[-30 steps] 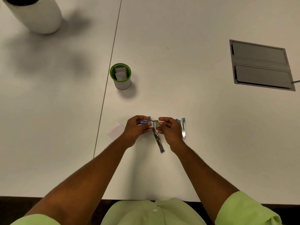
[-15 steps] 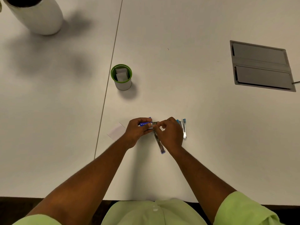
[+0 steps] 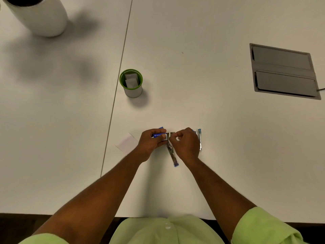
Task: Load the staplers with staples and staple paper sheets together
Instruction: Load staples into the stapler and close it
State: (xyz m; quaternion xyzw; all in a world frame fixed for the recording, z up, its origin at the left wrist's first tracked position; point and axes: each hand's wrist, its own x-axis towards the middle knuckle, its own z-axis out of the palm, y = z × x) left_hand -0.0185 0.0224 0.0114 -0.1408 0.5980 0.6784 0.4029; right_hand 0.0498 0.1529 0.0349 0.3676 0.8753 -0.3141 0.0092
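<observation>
left hand [image 3: 151,140] curled around a small blue staple box [image 3: 159,135], thumb on its near face, held just above the white desk [image 3: 211,111]. right hand [image 3: 185,142] meeting it at the box's open end, fingertips [image 3: 173,136] pinching a short silvery strip of staples [image 3: 170,134] between the two hands. cannot tell whether the strip is partly inside the box or clear of it.

directly below the pinch, lying on the desk: an opened blue-and-chrome stapler [image 3: 172,154], metal channel up, running from between the hands toward the person, blue tip nearest the body. partly hidden behind the right hand, just to its right: a second opened stapler with light blue ends and a chrome rail [image 3: 199,140], lying roughly parallel to the first.

just left of the left hand, touching the wrist's outline: a small white paper sheet [image 3: 126,142], flat on the desk. farther ahead of the left hand, well apart: a white cylindrical cup with a green rim [image 3: 133,91], holding folded white paper pieces [image 3: 131,81] upright inside.

far ahead and right of the right hand: a grey rectangular cable hatch [image 3: 283,71] set into the desk. far ahead and left: a large white rounded vessel with a dark opening [image 3: 40,16].

light green short sleeves [image 3: 260,226] at the bottom edge.
</observation>
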